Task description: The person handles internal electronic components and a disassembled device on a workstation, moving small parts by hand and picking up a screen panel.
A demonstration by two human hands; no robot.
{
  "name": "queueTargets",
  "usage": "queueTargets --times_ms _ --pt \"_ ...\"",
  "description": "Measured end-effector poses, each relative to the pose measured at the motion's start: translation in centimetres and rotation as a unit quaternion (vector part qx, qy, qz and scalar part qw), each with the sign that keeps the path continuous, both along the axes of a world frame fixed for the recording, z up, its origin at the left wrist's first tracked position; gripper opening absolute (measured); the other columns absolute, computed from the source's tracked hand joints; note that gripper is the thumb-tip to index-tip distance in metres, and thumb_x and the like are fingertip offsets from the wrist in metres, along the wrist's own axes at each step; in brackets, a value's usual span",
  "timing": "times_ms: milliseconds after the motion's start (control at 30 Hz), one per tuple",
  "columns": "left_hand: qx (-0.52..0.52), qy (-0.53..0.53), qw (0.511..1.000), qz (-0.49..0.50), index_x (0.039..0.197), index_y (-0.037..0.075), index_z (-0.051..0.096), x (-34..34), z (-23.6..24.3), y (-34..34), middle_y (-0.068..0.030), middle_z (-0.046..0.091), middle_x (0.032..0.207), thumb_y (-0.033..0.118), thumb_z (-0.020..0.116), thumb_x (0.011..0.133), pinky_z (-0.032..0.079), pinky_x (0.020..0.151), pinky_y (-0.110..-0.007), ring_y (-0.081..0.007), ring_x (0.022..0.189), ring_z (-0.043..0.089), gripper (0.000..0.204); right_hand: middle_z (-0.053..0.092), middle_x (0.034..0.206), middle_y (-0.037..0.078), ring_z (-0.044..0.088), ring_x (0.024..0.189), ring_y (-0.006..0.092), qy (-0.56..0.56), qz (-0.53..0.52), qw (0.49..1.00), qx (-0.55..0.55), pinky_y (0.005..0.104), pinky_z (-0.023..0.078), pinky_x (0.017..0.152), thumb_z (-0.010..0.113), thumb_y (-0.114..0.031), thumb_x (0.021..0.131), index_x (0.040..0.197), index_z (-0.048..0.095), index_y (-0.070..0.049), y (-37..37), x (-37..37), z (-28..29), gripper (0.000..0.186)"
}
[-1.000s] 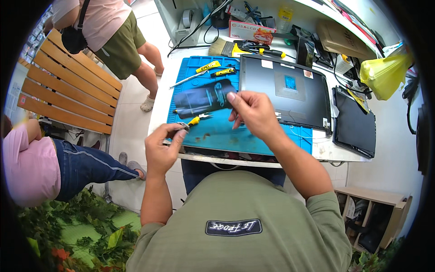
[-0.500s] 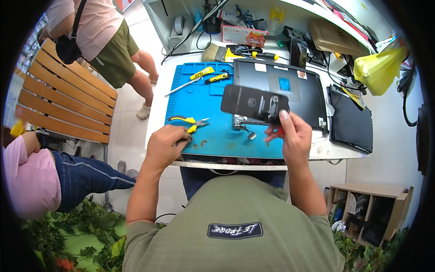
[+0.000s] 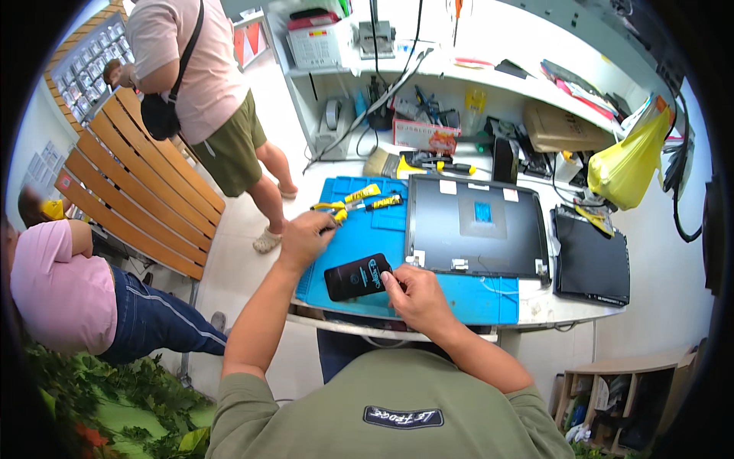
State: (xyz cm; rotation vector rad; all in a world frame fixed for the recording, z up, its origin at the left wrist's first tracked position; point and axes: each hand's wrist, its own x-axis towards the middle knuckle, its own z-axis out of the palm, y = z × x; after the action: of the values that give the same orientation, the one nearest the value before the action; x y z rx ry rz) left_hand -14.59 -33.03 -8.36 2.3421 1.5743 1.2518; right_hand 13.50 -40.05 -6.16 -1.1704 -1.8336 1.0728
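Note:
My right hand [image 3: 420, 300] is closed on the right end of a dark smartphone [image 3: 355, 278], its thumb on top. Light graphics show on the phone's face, and it is held over the near part of the blue work mat [image 3: 474, 297]. Farther off to the left, my left hand [image 3: 307, 239] has its fingers closed at the yellow-handled pliers [image 3: 339, 213], whose jaws point right. Two glue tubes lie just past them: a yellow tube [image 3: 362, 193] and a black tube [image 3: 384, 202]. A dark laptop lid [image 3: 436, 245] rests on the mat to the right.
A flat black panel [image 3: 592, 256] lies at the bench's right. Behind the lid are a wide brush [image 3: 380, 163], a red-and-white box [image 3: 424, 136] and a hanging yellow bag [image 3: 627, 164]. People stand and sit left of the bench, by a slatted wooden bench [image 3: 138, 191].
The phone has come left and nearer, turned in my right hand. My left hand has moved away from me, and the pliers now lie closer to the glue tubes. The view has tilted upward.

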Motion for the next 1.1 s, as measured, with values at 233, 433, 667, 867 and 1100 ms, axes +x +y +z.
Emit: queueTargets --times_ms 233,433,667,867,1100 --pt "-0.03 0.018 0.999 0.01 0.092 0.006 0.079 -0.2 -0.4 -0.3 -0.0121 0.079 0.095 0.005 0.086 0.08 0.061 0.082 -0.038 -0.0294 0.091 0.077 0.014 0.071 0.083 0.026 0.072 0.076 0.0449 -0.227 0.051 0.964 0.132 0.0512 0.059 0.072 0.072 -0.026 0.1 0.081 0.074 0.005 1.2 -0.4 0.0 0.037" --pt "-0.115 -0.116 0.986 0.029 0.09 0.001 0.077 0.1 1.5 -3.8 -0.012 0.08 0.095 0.006 0.085 0.087 0.059 0.076 -0.032 -0.0205 0.086 0.078 0.011 0.076 0.081 0.02 0.076 0.077 0.04 -0.401 0.081 0.904 0.124 0.0482 0.062 0.073 0.074 -0.038 0.097 0.082 0.079 -0.002 1.2 -1.1 1.7 0.039" --pt "-0.191 -0.233 0.953 -0.034 0.091 -0.003 0.076 2.6 -1.9 -8.5 -0.0142 0.082 0.098 -0.001 0.088 0.085 0.062 0.084 -0.03 -0.0165 0.09 0.078 0.013 0.078 0.082 0.018 0.078 0.079 0.0378 -0.44 0.115 0.882 0.121 0.0476 0.062 0.073 0.075 -0.039 0.095 0.085 0.081 -0.005 1.4 -1.6 2.3 0.036" --pt "-0.203 -0.289 0.935 -0.019 0.09 -0.003 0.075 2.8 -2.2 -8.4 -0.0151 0.082 0.099 0.001 0.089 0.085 0.062 0.084 -0.031 -0.0174 0.092 0.078 0.015 0.078 0.088 0.02 0.077 0.084 0.0416 -0.439 0.129 0.88 0.123 0.0501 0.062 0.077 0.073 -0.044 0.096 0.09 0.081 -0.002 1.3 -0.5 3.4 0.044" --pt "-0.218 -0.3 0.929 0.015 0.095 -0.003 0.076 2.4 -2.3 -8.7 -0.0135 0.081 0.098 0.001 0.086 0.09 0.062 0.084 -0.029 -0.0159 0.091 0.077 0.012 0.076 0.095 0.02 0.074 0.097 0.0408 -0.398 0.15 0.895 0.131 0.0503 0.06 0.085 0.07 -0.021 0.092 0.095 0.078 -0.001 2.1 0.8 6.4 0.022"
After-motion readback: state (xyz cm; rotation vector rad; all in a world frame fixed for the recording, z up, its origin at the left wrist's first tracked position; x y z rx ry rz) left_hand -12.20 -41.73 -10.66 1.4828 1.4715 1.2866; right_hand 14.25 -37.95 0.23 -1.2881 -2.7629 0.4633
